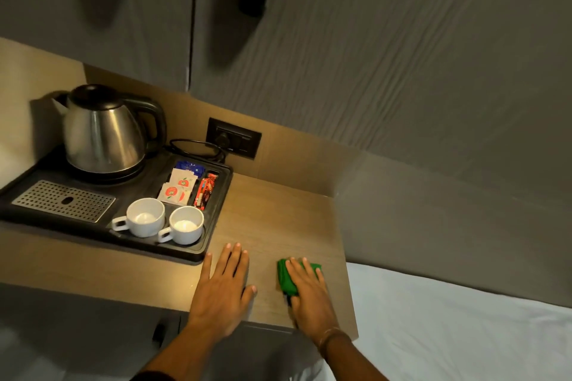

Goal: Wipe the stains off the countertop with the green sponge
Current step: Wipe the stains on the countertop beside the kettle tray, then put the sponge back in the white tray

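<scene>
The green sponge (285,278) lies flat on the wooden countertop (278,219), near its front right corner. My right hand (309,294) presses down on top of the sponge, fingers spread over it, so most of it is hidden. My left hand (221,288) rests palm down on the countertop just left of the sponge, fingers apart and holding nothing. I cannot make out any stains on the wood.
A black tray (213,235) fills the left of the counter, holding a steel kettle (103,133), two white cups (145,216), sachets and a drip grate. A wall socket (233,138) with a cord sits behind. A white bed sheet (464,325) lies to the right.
</scene>
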A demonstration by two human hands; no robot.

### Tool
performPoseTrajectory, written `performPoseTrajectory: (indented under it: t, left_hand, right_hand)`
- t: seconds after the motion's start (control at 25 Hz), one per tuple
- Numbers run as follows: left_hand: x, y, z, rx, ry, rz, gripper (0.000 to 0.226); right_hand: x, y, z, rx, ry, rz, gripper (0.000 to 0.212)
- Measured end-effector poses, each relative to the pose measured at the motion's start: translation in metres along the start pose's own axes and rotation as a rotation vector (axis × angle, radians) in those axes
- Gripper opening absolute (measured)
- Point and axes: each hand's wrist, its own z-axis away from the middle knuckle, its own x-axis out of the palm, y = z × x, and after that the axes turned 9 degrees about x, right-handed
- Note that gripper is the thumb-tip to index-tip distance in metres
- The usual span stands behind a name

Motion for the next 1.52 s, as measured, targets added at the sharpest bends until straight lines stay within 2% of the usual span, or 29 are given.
performPoseTrajectory:
  t: [0.12, 0.28, 0.4, 0.56, 0.76, 0.88, 1.08, 1.32, 1.4, 1.52]
  left_hand:
    - [-0.015, 0.006, 0.035, -0.002, 0.046, -0.029, 0.081]
    - [-0.025, 0.015, 0.124, -0.085, 0.041, -0.073, 0.083]
    - [-0.024, 0.031, 0.200, -0.232, 0.028, -0.057, 0.083]
    - [-0.008, 0.071, 0.319, -0.461, 0.077, -0.044, 0.084]
    - [0.010, 0.131, 0.483, -0.768, 0.047, -0.045, 0.084]
    - [0.007, 0.165, 0.589, -0.981, 0.000, -0.080, 0.085]
    - [0.005, 0.213, 0.736, -1.289, -0.001, -0.045, 0.088]
    - [0.005, 0.247, 0.910, -1.578, 0.077, -0.024, 0.084]
    - [0.004, 0.250, 0.961, -1.599, 0.099, -0.059, 0.077]
    - [0.018, 0.237, 1.063, -1.640, 0.156, -0.069, 0.086]
  right_hand:
    - [-0.007, -0.016, -0.005, 0.040, 0.033, -0.033, 0.072]
    - [-0.003, -0.021, 0.040, -0.119, 0.046, 0.039, 0.074]
    - [0.008, -0.037, 0.081, -0.288, 0.054, 0.069, 0.079]
    - [0.039, -0.070, 0.153, -0.563, -0.017, 0.106, 0.079]
    - [0.093, -0.122, 0.268, -0.862, -0.176, 0.044, 0.067]
    - [0.124, -0.170, 0.359, -1.055, -0.169, -0.085, 0.044]
    - [0.161, -0.253, 0.503, -1.321, -0.307, -0.119, 0.039]
    - [0.198, -0.355, 0.684, -1.471, -0.528, -0.068, 0.068]
    - [0.215, -0.383, 0.735, -1.505, -0.592, -0.067, 0.070]
    - [0.254, -0.438, 0.829, -1.534, -0.632, -0.087, 0.074]
